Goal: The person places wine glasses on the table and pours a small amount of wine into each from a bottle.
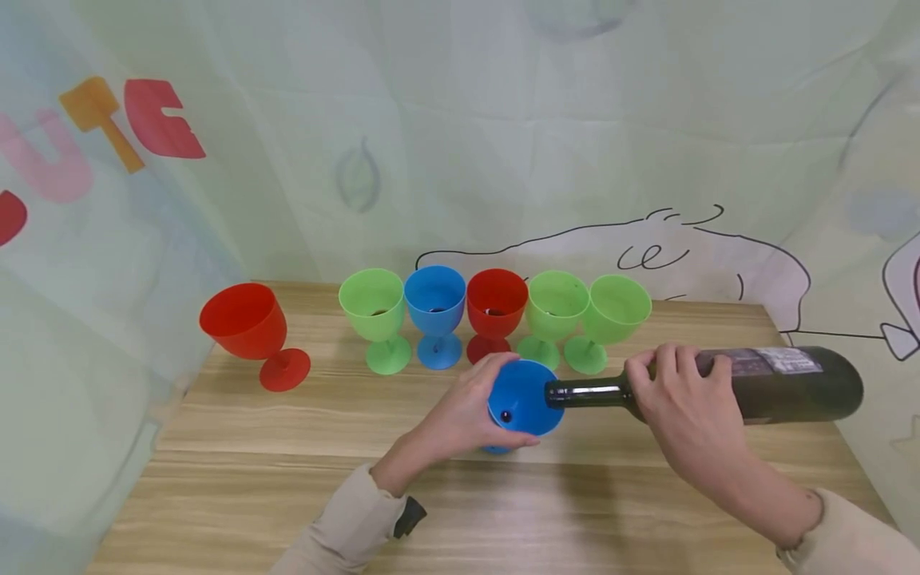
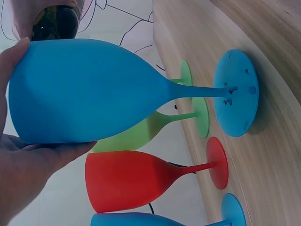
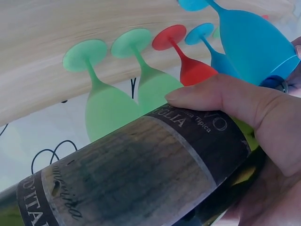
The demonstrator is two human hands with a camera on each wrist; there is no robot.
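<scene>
My left hand [image 1: 467,411] grips the bowl of a blue plastic goblet [image 2: 89,92], thumb and fingers round its sides. Whether the goblet's foot touches the table, I cannot tell. A small dark spot shows inside its bowl. My right hand [image 1: 686,407] holds a dark wine bottle [image 1: 798,387] round its shoulder, and the bottle lies nearly level. Its mouth is at the right side of the goblet's rim. In the right wrist view the bottle's label [image 3: 127,165] fills the front, with my thumb lying across it.
Behind my hands stands a row of goblets: green [image 1: 372,307], blue [image 1: 435,299], red [image 1: 496,319], green [image 1: 557,315] and green [image 1: 616,311]. Some hold a little dark content. Apart at the left, a red goblet [image 1: 247,323] stands on the wooden table [image 1: 237,479]. A printed curtain [image 1: 467,144] hangs behind.
</scene>
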